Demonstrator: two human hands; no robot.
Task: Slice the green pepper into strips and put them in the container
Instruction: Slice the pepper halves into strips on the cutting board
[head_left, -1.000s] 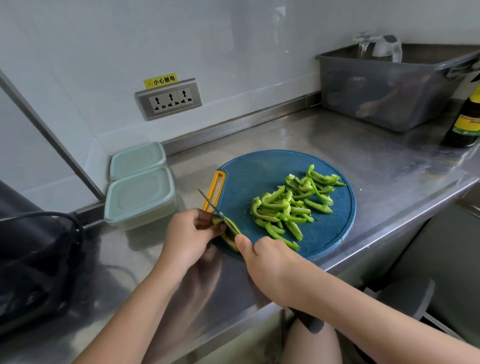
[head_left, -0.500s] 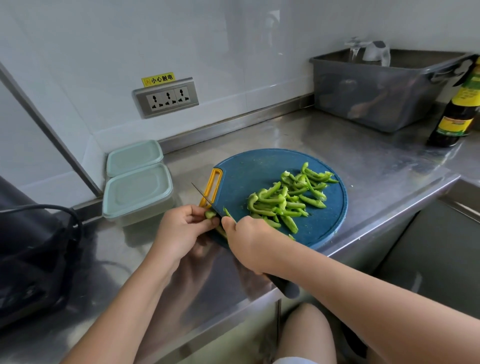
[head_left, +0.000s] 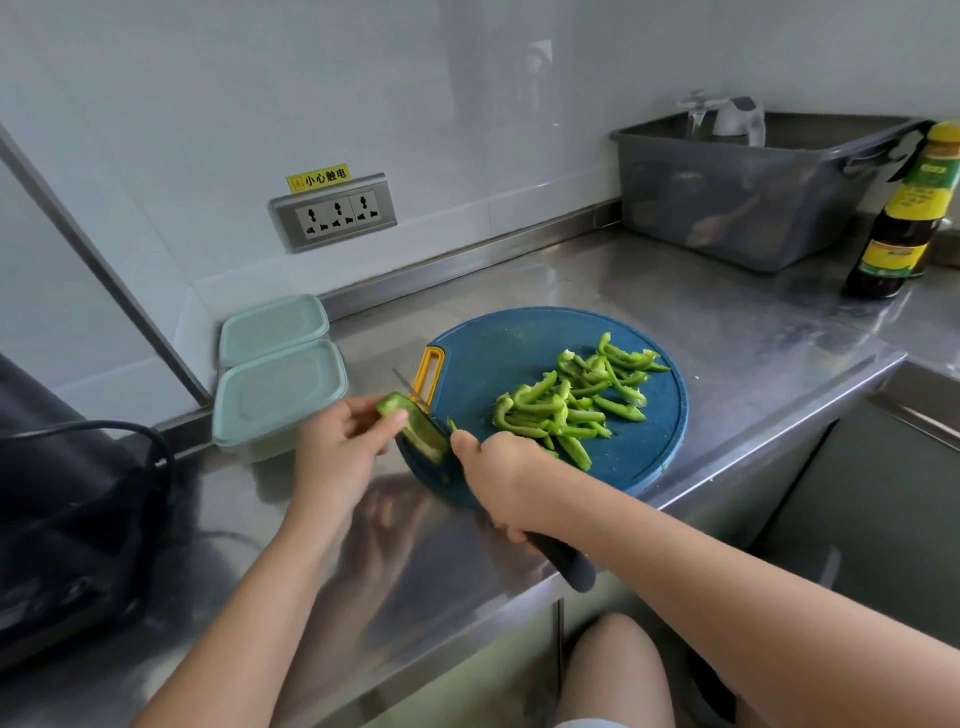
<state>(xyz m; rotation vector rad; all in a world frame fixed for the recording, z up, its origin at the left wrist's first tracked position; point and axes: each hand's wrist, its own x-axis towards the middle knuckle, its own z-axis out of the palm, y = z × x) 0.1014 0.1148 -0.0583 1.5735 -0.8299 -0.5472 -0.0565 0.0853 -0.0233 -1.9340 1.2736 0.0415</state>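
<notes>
The steel surface (head_left: 727, 322) runs from the wall to its front edge, just in front of me. The grey tub (head_left: 753, 208) stands in the back right corner, and a dark bag (head_left: 67, 493) fills the left end. The round blue cutting board (head_left: 519, 343) sits at the front edge, its near rim almost over the lip. Two lidded containers (head_left: 280, 387) wait toward the back left, just beside the board's yellow handle. A sauce bottle (head_left: 904, 218) stands by the right edge.

My right hand (head_left: 498, 473) is wrapped round the knife (head_left: 566, 566). Its dark handle pokes out behind my palm and the blade points toward the back left, with the tip showing past the yellow handle. My left hand (head_left: 337, 447) pinches the last pepper piece (head_left: 415, 426) between thumb and fingers.

That piece is what has changed. A second ago I had it pressed flat on the board's near left rim with the blade working through it. Now I have tipped it up on edge, its pale inside facing me, right against the blade. I think I am turning it to find a better face for the final cuts.

The pile of strips (head_left: 571, 405) lies on the right half of the board, as before. So the slicing looks nearly done, but both lids are on and no strip has reached a container. Opening one and moving the strips over is all yet to do.
</notes>
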